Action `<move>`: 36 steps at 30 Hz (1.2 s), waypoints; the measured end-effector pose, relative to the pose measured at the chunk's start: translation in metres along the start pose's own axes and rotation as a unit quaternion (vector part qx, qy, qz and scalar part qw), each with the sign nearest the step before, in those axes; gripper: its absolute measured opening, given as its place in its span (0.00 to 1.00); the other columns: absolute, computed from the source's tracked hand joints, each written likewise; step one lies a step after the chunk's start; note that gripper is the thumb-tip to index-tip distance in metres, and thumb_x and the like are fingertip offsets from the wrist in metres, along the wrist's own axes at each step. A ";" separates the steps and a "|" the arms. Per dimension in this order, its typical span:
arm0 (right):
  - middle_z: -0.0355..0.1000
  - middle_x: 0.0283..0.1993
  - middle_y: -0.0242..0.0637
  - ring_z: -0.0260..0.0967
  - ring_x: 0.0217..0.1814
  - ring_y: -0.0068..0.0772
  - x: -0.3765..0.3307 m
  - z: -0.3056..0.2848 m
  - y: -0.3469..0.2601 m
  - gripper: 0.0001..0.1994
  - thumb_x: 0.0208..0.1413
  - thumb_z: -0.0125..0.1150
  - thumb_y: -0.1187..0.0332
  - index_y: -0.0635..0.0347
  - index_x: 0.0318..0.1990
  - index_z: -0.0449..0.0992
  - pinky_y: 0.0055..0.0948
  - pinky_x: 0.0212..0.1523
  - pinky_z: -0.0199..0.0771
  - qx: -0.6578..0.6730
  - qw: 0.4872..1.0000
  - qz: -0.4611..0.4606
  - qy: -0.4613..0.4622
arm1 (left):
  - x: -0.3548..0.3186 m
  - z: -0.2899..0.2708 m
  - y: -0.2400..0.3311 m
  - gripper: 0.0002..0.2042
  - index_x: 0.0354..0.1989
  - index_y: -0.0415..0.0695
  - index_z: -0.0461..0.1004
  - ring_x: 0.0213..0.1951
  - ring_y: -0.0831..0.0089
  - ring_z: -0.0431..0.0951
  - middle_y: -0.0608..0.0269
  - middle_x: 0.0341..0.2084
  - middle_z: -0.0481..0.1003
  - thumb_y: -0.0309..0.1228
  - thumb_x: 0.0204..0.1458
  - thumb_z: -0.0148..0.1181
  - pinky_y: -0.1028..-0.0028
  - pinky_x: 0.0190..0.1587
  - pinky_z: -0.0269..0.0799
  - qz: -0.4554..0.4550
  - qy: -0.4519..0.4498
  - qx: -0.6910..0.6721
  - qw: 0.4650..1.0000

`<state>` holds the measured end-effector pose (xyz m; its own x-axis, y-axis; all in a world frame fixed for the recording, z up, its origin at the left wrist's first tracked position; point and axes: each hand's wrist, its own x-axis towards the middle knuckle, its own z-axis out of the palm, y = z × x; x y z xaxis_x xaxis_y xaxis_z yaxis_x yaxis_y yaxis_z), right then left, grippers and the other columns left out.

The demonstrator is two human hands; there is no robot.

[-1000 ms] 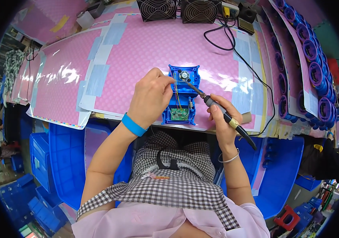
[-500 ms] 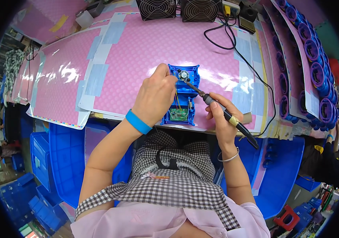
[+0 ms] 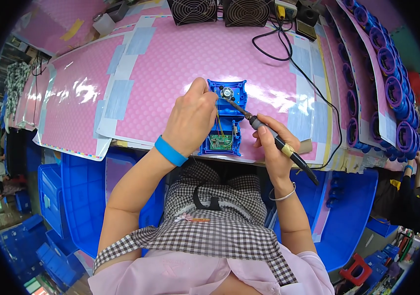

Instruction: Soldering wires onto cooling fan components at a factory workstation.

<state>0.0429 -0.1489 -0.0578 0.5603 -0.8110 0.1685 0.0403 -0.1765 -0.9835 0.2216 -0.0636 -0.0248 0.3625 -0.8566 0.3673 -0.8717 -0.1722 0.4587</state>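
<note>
A blue plastic housing in two open halves lies on the pink table mat in front of me. Its far half [image 3: 239,93] carries a small round speaker [image 3: 226,93]; the near half holds a green circuit board [image 3: 221,141], with thin wires [image 3: 221,127] running between them. My right hand [image 3: 275,142] grips a soldering iron [image 3: 256,123] like a pen, its tip at the speaker's lower edge. At the far half's left side, my left hand [image 3: 193,115] is closed, fingertips pinched beside the speaker. What the pinch holds is hidden.
Two black fans [image 3: 247,12] stand at the back edge. A black cable [image 3: 313,81] curves down the mat's right side. Racks of blue and purple round parts [image 3: 394,91] line the right. Blue bins [image 3: 84,196] sit below the table edge, and another person's arm [image 3: 409,172] shows far right.
Almost nothing differs. Both hands and the soldering iron have shifted very slightly to the left, the iron's tip still at the speaker.
</note>
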 end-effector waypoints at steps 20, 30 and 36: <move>0.75 0.29 0.40 0.70 0.27 0.23 0.000 0.002 -0.007 0.12 0.46 0.60 0.76 0.67 0.40 0.77 0.20 0.28 0.68 -0.114 0.986 -0.123 -0.009 | -0.002 -0.002 -0.006 0.07 0.33 0.37 0.76 0.23 0.72 0.74 0.58 0.25 0.73 0.21 0.44 0.60 0.75 0.26 0.70 -0.031 0.047 -0.073 0.996; 0.75 0.28 0.41 0.71 0.25 0.25 -0.003 0.004 -0.008 0.12 0.45 0.61 0.78 0.66 0.40 0.78 0.21 0.25 0.68 -0.122 0.983 -0.134 -0.004 | -0.010 -0.012 -0.014 0.13 0.44 0.35 0.74 0.28 0.81 0.76 0.64 0.29 0.76 0.29 0.51 0.60 0.83 0.32 0.73 -0.321 -0.091 -0.504 0.797; 0.75 0.28 0.41 0.70 0.25 0.25 -0.003 0.005 -0.007 0.12 0.45 0.61 0.78 0.65 0.40 0.77 0.22 0.25 0.67 -0.131 0.981 -0.142 -0.004 | -0.009 -0.009 -0.021 0.14 0.46 0.37 0.72 0.28 0.81 0.77 0.63 0.30 0.77 0.31 0.54 0.57 0.83 0.33 0.74 -0.372 -0.109 -0.635 0.668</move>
<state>0.0447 -0.1426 -0.0515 0.5638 -0.7046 0.4309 -0.0189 -0.5326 -0.8462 0.2394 -0.0478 -0.0302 0.3634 -0.8375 -0.4081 0.5558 -0.1567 0.8164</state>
